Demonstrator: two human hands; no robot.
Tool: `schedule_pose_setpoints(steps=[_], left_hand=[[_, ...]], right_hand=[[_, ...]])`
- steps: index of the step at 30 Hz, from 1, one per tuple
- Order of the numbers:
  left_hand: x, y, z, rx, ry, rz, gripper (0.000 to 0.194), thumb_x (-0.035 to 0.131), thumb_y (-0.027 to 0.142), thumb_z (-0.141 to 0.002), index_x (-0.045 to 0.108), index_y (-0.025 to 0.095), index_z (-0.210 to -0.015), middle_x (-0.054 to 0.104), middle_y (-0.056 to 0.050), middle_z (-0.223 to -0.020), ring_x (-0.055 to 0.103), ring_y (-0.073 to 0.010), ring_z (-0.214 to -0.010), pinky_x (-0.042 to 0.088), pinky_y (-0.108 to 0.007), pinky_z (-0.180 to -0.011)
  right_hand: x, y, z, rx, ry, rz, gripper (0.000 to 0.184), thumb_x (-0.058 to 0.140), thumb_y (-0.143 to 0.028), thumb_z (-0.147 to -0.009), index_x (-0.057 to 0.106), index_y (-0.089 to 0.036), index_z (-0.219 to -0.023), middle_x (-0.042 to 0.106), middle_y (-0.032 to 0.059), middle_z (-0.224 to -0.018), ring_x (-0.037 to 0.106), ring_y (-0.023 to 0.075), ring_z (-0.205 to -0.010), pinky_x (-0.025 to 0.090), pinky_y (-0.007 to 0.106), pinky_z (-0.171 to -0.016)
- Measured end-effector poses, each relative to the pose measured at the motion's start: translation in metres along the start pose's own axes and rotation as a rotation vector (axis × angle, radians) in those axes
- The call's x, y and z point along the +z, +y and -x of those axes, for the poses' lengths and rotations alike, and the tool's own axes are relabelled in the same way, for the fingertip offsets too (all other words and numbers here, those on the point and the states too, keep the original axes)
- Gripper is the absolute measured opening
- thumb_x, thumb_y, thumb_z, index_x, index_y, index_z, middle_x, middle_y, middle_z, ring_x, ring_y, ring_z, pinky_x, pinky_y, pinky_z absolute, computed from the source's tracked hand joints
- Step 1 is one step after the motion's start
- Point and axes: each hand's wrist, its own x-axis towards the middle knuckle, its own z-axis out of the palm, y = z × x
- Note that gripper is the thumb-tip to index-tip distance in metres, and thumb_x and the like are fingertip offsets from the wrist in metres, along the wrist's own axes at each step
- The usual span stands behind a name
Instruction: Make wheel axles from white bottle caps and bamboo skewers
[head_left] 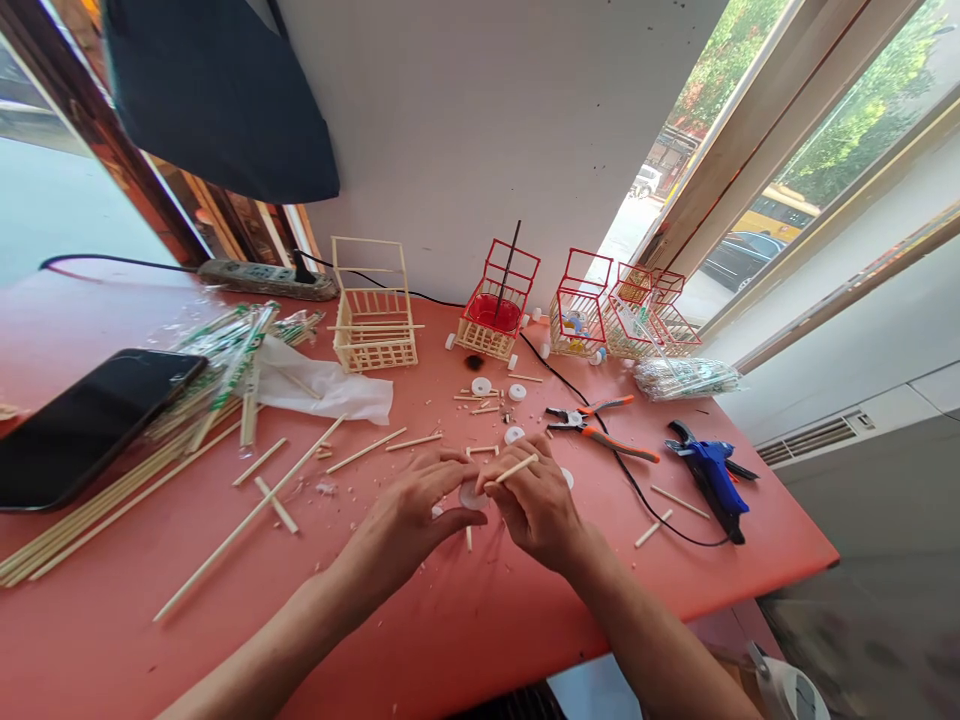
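Note:
My left hand (420, 505) pinches a small white disc (472, 496) just above the red table (112, 640). My right hand (534, 500) is closed on a short wooden stick (516, 468), whose end meets the disc. Both hands are close together at the table's middle front. More white discs (516, 392) and cut stick pieces (414, 441) lie just beyond the hands.
Long sticks (247, 520) and wrapped chopsticks (232, 360) lie at left beside a black phone (82, 420). Stick baskets, one plain (373, 310) and several red-framed (499, 300), stand at the back. Orange-handled pliers (600, 425), a blue glue gun (712, 475) and its cord (637, 490) lie at right.

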Motion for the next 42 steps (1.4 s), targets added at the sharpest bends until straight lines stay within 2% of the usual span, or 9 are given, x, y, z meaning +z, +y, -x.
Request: schedule_pose_setpoints(steps=[5, 10, 13, 17, 21, 24, 27, 30, 42], left_hand=[[0.002, 0.000, 0.000, -0.022, -0.011, 0.014, 0.022, 0.075, 0.017, -0.081, 0.071, 0.026, -0.101, 0.072, -0.004, -0.112, 0.063, -0.0271, -0.112, 0.048, -0.039, -0.095], [0.001, 0.000, -0.001, -0.049, 0.015, 0.020, 0.052, 0.081, 0.020, -0.075, 0.061, 0.026, -0.123, 0.070, -0.006, -0.124, 0.062, -0.0286, -0.119, 0.048, -0.042, -0.100], [-0.001, 0.002, -0.001, -0.059, 0.026, 0.027, 0.050, 0.078, 0.021, -0.077, 0.060, 0.027, -0.124, 0.069, -0.006, -0.127, 0.061, -0.0281, -0.122, 0.048, -0.044, -0.102], [-0.004, 0.005, -0.001, -0.049, 0.033, 0.049, 0.043, 0.073, 0.023, -0.082, 0.060, 0.028, -0.123, 0.070, -0.004, -0.124, 0.064, -0.0260, -0.119, 0.050, -0.041, -0.101], [-0.005, 0.006, -0.003, -0.043, 0.077, 0.073, 0.032, 0.071, 0.027, -0.084, 0.063, 0.027, -0.116, 0.074, -0.002, -0.112, 0.068, -0.0244, -0.110, 0.052, -0.038, -0.097], [-0.007, 0.006, -0.003, -0.064, 0.116, 0.084, 0.025, 0.070, 0.030, -0.085, 0.065, 0.026, -0.110, 0.075, -0.001, -0.104, 0.069, -0.0235, -0.105, 0.053, -0.036, -0.092], [-0.009, 0.009, -0.004, -0.112, 0.136, 0.088, 0.019, 0.069, 0.035, -0.086, 0.067, 0.025, -0.102, 0.076, -0.001, -0.101, 0.070, -0.0238, -0.103, 0.055, -0.034, -0.085], [-0.011, 0.011, -0.003, -0.131, 0.163, 0.088, 0.017, 0.068, 0.037, -0.087, 0.068, 0.025, -0.098, 0.077, -0.001, -0.097, 0.071, -0.0236, -0.100, 0.054, -0.033, -0.086], [-0.008, 0.016, -0.004, -0.087, 0.224, 0.148, 0.014, 0.071, 0.037, -0.083, 0.071, 0.023, -0.084, 0.076, 0.001, -0.083, 0.071, -0.0202, -0.082, 0.054, -0.030, -0.077]], right_hand=[[-0.001, 0.000, 0.000, 0.000, -0.001, 0.001, 0.020, 0.041, -0.022, -0.105, 0.054, -0.022, -0.089, 0.071, 0.0023, -0.082, 0.056, 0.0178, -0.076, 0.037, 0.036, -0.081], [-0.001, -0.001, -0.001, 0.044, 0.043, -0.002, 0.019, 0.042, -0.020, -0.104, 0.056, -0.022, -0.090, 0.072, 0.0031, -0.087, 0.059, 0.0177, -0.079, 0.038, 0.036, -0.084], [-0.002, -0.003, -0.002, 0.258, 0.074, -0.158, 0.024, 0.041, -0.024, -0.104, 0.058, -0.022, -0.087, 0.068, 0.0026, -0.083, 0.060, 0.0166, -0.077, 0.042, 0.034, -0.082], [-0.004, 0.001, -0.003, 0.596, 0.160, -0.535, 0.032, 0.045, -0.040, -0.104, 0.059, -0.022, -0.083, 0.061, 0.0012, -0.077, 0.057, 0.0152, -0.070, 0.044, 0.029, -0.069], [-0.003, 0.010, -0.004, 0.774, 0.278, -0.859, 0.034, 0.059, -0.053, -0.095, 0.060, -0.022, -0.079, 0.056, -0.0007, -0.072, 0.052, 0.0147, -0.069, 0.043, 0.028, -0.069], [-0.001, 0.015, -0.005, 0.871, 0.321, -1.060, 0.036, 0.071, -0.055, -0.085, 0.060, -0.022, -0.077, 0.053, -0.0018, -0.069, 0.049, 0.0137, -0.067, 0.042, 0.026, -0.065], [0.000, 0.016, -0.007, 0.921, 0.364, -1.171, 0.034, 0.078, -0.051, -0.079, 0.062, -0.021, -0.077, 0.051, -0.0029, -0.068, 0.045, 0.0118, -0.065, 0.041, 0.023, -0.062], [-0.001, 0.016, -0.008, 0.961, 0.401, -1.247, 0.033, 0.083, -0.047, -0.075, 0.064, -0.020, -0.076, 0.053, -0.0029, -0.070, 0.045, 0.0108, -0.065, 0.040, 0.022, -0.062], [0.009, 0.013, -0.006, 1.010, 0.327, -1.266, 0.038, 0.084, -0.051, -0.072, 0.066, -0.019, -0.076, 0.057, -0.0036, -0.065, 0.048, 0.0104, -0.062, 0.039, 0.023, -0.061]])
